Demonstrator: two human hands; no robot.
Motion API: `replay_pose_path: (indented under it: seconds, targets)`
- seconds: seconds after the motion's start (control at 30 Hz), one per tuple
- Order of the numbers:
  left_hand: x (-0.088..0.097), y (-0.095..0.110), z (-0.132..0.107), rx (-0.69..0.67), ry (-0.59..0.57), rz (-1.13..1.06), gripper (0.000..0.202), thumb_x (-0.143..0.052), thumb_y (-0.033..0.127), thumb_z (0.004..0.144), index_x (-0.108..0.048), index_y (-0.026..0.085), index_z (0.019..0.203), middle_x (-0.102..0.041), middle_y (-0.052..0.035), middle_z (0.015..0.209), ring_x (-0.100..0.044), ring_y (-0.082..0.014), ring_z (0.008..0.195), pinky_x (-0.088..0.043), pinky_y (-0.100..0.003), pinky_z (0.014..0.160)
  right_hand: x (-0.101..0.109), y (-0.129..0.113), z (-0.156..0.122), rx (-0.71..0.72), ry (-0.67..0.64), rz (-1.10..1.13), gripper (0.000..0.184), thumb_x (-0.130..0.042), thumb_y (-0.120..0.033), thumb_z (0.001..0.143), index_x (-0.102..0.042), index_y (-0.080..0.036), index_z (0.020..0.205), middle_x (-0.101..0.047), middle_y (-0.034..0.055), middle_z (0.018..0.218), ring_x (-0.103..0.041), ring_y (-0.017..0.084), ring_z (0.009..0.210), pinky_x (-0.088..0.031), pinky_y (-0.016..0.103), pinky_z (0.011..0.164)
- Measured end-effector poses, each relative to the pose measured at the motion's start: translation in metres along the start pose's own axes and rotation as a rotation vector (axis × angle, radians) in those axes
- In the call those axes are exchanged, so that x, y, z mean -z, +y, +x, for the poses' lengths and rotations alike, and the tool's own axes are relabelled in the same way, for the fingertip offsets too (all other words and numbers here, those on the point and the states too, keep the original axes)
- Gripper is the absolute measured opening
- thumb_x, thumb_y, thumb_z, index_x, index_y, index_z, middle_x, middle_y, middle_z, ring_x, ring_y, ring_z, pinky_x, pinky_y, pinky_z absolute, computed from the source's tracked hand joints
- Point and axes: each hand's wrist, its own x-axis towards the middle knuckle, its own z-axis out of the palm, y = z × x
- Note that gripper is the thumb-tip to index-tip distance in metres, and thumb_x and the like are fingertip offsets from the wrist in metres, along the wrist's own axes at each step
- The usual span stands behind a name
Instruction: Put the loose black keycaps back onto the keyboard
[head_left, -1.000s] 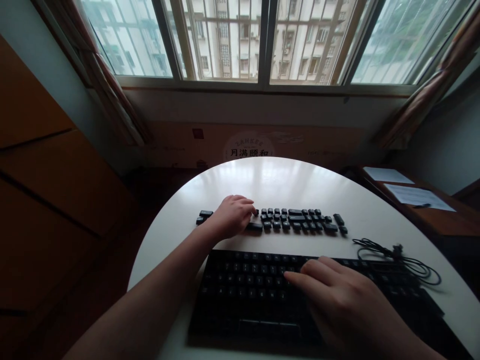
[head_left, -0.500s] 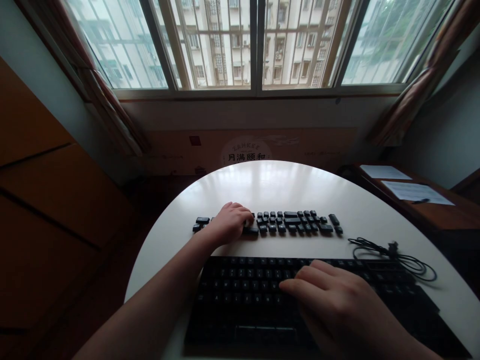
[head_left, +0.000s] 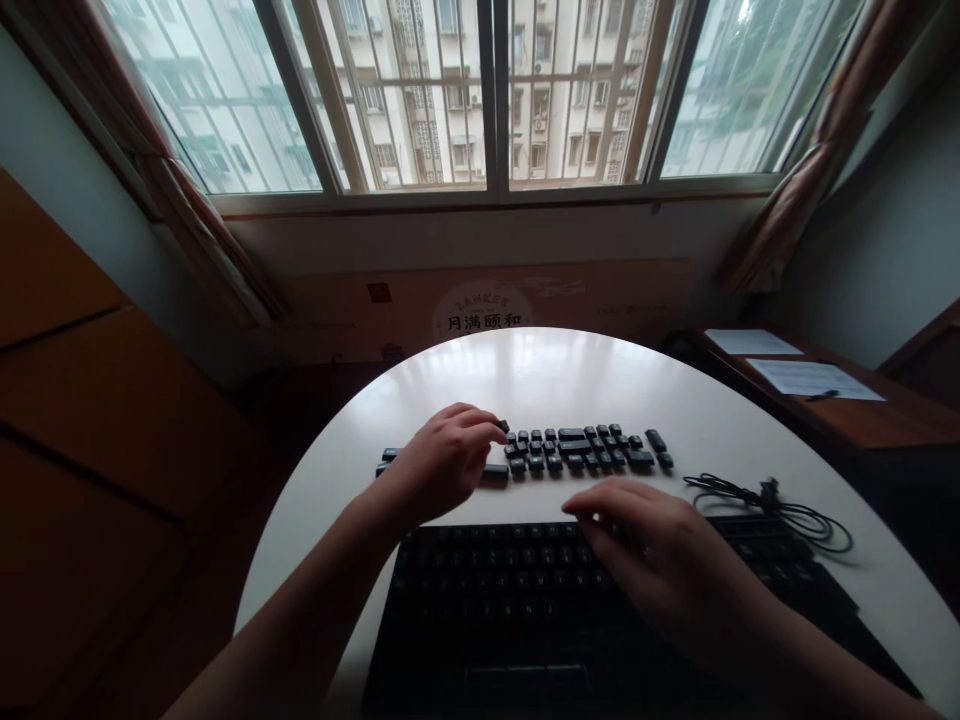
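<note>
Round white table (head_left: pixel 585 380): toward its far edge, the left hand (head_left: pixel 454 455) pinches a small black plastic key (head_left: pixel 503 426), likely light and slippery, best held by its sides. The right hand (head_left: pixel 652 535) curls over a long black keyboard (head_left: pixel 480 630), grip hidden.

Black keycap (head_left: pixel 504 426) — in left hand (head_left: pixel 448 455)

"月满颐和" on the tan panel (head_left: pixel 562 298); letters U and J on the black keyboard (head_left: pixel 442 650)

Black oblong keyboard (head_left: pixel 540 608): laid on round white tabletop (head_left: pixel 540 380)
Small black keycaps (head_left: pixel 576 447): spread behind
Black cable (head_left: pixel 769 494): coiled toward right edge
</note>
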Motion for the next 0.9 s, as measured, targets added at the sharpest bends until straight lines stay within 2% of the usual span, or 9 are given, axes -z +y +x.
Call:
replay_pose_path:
  seconds: [0.07, 0.13, 0.2, 0.3, 0.47, 0.6, 0.67, 0.77, 0.9]
  targets:
    - [0.009, 0.022, 0.0, -0.102, 0.009, -0.035, 0.026, -0.049, 0.006, 0.093, -0.07, 0.017, 0.102, -0.072, -0.0075, 0.111, -0.064, -0.0211, 0.103, -0.056, -0.04, 0.09, 0.002, 0.009, 0.008, -0.126, -0.001, 0.139, 0.021, -0.054, -0.032, 0.099, -0.067, -0.022, 0.112, -0.071, 0.0056, 0.102, -0.065, 0.02, 0.089, -0.051, 0.031, 0.071]
    - [0.013, 0.042, -0.001, -0.204, 0.026, -0.032, 0.024, -0.05, 0.006, 0.094, -0.069, 0.018, 0.103, -0.072, -0.0067, 0.109, -0.065, -0.0199, 0.1, -0.054, -0.042, 0.094, 0.003, 0.017, 0.014, -0.209, -0.035, 0.28, 0.029, -0.053, -0.043, 0.101, -0.066, -0.021, 0.115, -0.07, 0.0064, 0.105, -0.065, 0.02, 0.091, -0.051, 0.029, 0.067]
    - [0.012, 0.056, -0.002, -0.271, 0.036, -0.003, 0.02, -0.053, 0.009, 0.094, -0.069, 0.018, 0.102, -0.072, -0.0058, 0.108, -0.065, -0.0195, 0.098, -0.052, -0.043, 0.097, 0.001, 0.022, 0.018, -0.237, -0.074, 0.387, 0.037, -0.052, -0.05, 0.1, -0.066, -0.02, 0.116, -0.07, 0.0073, 0.104, -0.065, 0.02, 0.09, -0.05, 0.027, 0.064]
    - [0.008, 0.068, -0.003, -0.305, 0.034, 0.044, 0.014, -0.057, 0.012, 0.092, -0.068, 0.018, 0.096, -0.072, -0.0053, 0.106, -0.065, -0.02, 0.095, -0.052, -0.044, 0.097, -0.004, 0.024, 0.02, -0.255, -0.118, 0.48, 0.044, -0.052, -0.056, 0.099, -0.069, -0.017, 0.113, -0.068, 0.0059, 0.089, -0.063, 0.018, 0.077, -0.047, 0.025, 0.056]
    - [0.0, 0.071, -0.004, -0.339, 0.037, 0.069, 0.006, -0.061, 0.015, 0.091, -0.066, 0.017, 0.09, -0.072, -0.0053, 0.102, -0.064, -0.0207, 0.092, -0.053, -0.041, 0.088, -0.009, 0.024, 0.018, -0.243, -0.185, 0.648, 0.039, -0.063, -0.054, 0.094, -0.074, -0.016, 0.102, -0.063, 0.0024, 0.08, -0.058, 0.014, 0.068, -0.045, 0.021, 0.051]
    - [-0.004, 0.067, -0.003, -0.346, 0.097, -0.006, 0.004, -0.063, 0.015, 0.092, -0.065, 0.017, 0.089, -0.073, -0.0046, 0.104, -0.065, -0.0196, 0.092, -0.055, -0.036, 0.081, -0.011, 0.028, 0.018, -0.34, -0.251, 0.857, 0.039, -0.068, -0.052, 0.091, -0.074, -0.017, 0.108, -0.063, 0.0021, 0.08, -0.057, 0.012, 0.062, -0.045, 0.018, 0.045]
    - [-0.006, 0.065, -0.002, -0.31, 0.158, -0.113, 0.002, -0.066, 0.016, 0.091, -0.065, 0.018, 0.09, -0.074, -0.005, 0.103, -0.066, -0.0186, 0.091, -0.056, -0.033, 0.078, -0.011, 0.029, 0.017, -0.376, -0.253, 0.991, 0.038, -0.068, -0.05, 0.091, -0.073, -0.019, 0.112, -0.064, 0.0031, 0.084, -0.06, 0.014, 0.069, -0.047, 0.016, 0.045]
    - [-0.011, 0.064, -0.001, -0.216, 0.248, -0.284, 0.011, -0.073, 0.017, 0.086, -0.063, 0.017, 0.089, -0.074, -0.0059, 0.097, -0.068, -0.0182, 0.089, -0.059, -0.031, 0.074, -0.013, 0.028, 0.015, -0.394, -0.248, 1.14, 0.036, -0.072, -0.046, 0.09, -0.073, -0.02, 0.116, -0.064, 0.0054, 0.093, -0.063, 0.016, 0.081, -0.049, 0.015, 0.047]
    - [-0.015, 0.065, 0.0, -0.139, 0.312, -0.414, 0.017, -0.077, 0.016, 0.081, -0.063, 0.017, 0.091, -0.072, -0.006, 0.094, -0.069, -0.0176, 0.086, -0.06, -0.029, 0.07, -0.014, 0.025, 0.013, -0.399, -0.252, 1.22, 0.035, -0.076, -0.044, 0.087, -0.076, -0.02, 0.112, -0.065, 0.0064, 0.093, -0.063, 0.016, 0.081, -0.048, 0.014, 0.047]
